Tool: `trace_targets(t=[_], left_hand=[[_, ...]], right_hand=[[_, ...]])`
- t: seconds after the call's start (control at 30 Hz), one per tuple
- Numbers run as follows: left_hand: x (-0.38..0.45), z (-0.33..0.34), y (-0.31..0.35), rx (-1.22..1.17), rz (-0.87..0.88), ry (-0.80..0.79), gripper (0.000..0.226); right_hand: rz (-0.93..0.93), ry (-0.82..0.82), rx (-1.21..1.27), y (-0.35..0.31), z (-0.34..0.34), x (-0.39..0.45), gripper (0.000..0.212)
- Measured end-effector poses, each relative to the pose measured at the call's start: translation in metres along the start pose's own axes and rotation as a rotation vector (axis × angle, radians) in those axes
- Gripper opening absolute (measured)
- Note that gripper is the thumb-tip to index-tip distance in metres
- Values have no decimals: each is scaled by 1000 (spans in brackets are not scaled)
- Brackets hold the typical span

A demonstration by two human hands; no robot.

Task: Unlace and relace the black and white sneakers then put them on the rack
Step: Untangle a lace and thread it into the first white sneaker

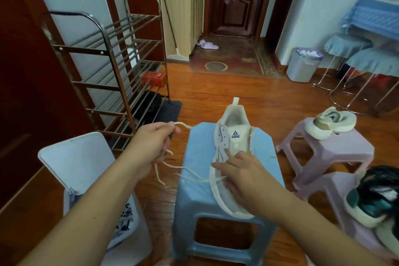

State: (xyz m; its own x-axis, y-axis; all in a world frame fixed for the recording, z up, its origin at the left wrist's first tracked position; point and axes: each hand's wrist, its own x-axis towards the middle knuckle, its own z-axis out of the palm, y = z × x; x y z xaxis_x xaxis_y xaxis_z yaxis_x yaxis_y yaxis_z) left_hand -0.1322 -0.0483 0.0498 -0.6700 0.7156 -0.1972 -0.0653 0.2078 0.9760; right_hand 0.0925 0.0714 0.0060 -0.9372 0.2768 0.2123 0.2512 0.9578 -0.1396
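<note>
Pinching the lace (172, 165), the left hand (151, 142) lifts while the right hand (241, 170) presses flat on the sneaker (228, 147).

- Two bare forearms reach into view from the lower edge, with no sleeves covering them.
- The left hand (151, 142) wears no glove, ring or watch.
- The right hand (241, 174) is likewise bare, with short, unpainted fingernails.

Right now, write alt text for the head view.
A left hand pulls a cream shoelace sideways out of a white mesh sneaker lying on a blue plastic stool, while the right hand presses the sneaker down. A metal shoe rack stands behind, left.
</note>
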Motion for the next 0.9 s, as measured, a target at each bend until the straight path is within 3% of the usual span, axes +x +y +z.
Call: trace_targets(t=[0.13, 0.3, 0.37, 0.5, 0.6, 0.67, 0.8, 0.9], left_hand=[[-9, 25, -6, 114, -20, -159, 28], [-10, 44, -11, 152, -72, -212, 19], [-9, 50, -10, 109, -105, -222, 16], [-10, 57, -7, 33, -145, -220, 19], [-9, 60, -4, -4, -128, -288, 16], [-7, 59, -5, -9, -98, -340, 30], [-5, 56, -9, 361, 57, -349, 27], [-5, 61, -16, 492, 48, -367, 24]], right_hand=[[143, 36, 195, 13, -10, -8, 65], [91, 157, 83, 17, -5, -9, 35], [136, 187, 240, 14, -5, -10, 29], [306, 160, 509, 24, -14, -17, 44], [302, 67, 422, 31, -15, -20, 54], [269, 98, 355, 32, -14, -20, 55], [349, 297, 308, 29, -12, -12, 30], [410, 344, 203, 30, -5, -7, 20]])
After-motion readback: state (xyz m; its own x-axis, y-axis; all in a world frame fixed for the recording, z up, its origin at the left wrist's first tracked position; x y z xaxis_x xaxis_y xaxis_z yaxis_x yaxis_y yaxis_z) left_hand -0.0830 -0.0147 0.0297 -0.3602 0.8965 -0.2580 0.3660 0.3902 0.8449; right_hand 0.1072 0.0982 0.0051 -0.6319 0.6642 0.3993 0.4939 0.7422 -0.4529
